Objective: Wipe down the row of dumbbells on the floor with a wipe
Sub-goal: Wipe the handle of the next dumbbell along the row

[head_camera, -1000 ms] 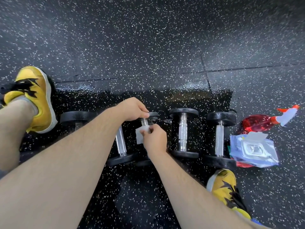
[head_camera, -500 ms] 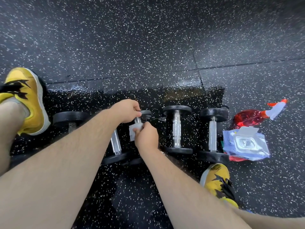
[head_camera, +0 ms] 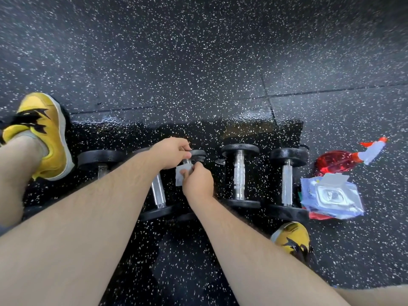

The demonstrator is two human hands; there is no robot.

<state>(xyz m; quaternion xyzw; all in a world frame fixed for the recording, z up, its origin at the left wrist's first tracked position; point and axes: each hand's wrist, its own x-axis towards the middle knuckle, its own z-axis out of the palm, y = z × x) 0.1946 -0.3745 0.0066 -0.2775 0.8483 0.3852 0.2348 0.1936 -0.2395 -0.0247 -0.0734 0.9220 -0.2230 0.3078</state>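
Head view: five dumbbells (head_camera: 239, 175) lie side by side on the speckled floor (head_camera: 198, 62). Each bar points away from the person, with one black end near and one far. Both arms reach forward to the middle dumbbell (head_camera: 197, 153). The left hand (head_camera: 170, 154) curls its fingers round the far end, by the black plate. The right hand (head_camera: 198, 184), just below, pinches a small white wipe (head_camera: 180, 176) tight against the bar.

Five dumbbells (head_camera: 239, 173), two shoes (head_camera: 44, 138); one wipe (head_camera: 180, 176), bottle (head_camera: 335, 161), pack (head_camera: 331, 195).
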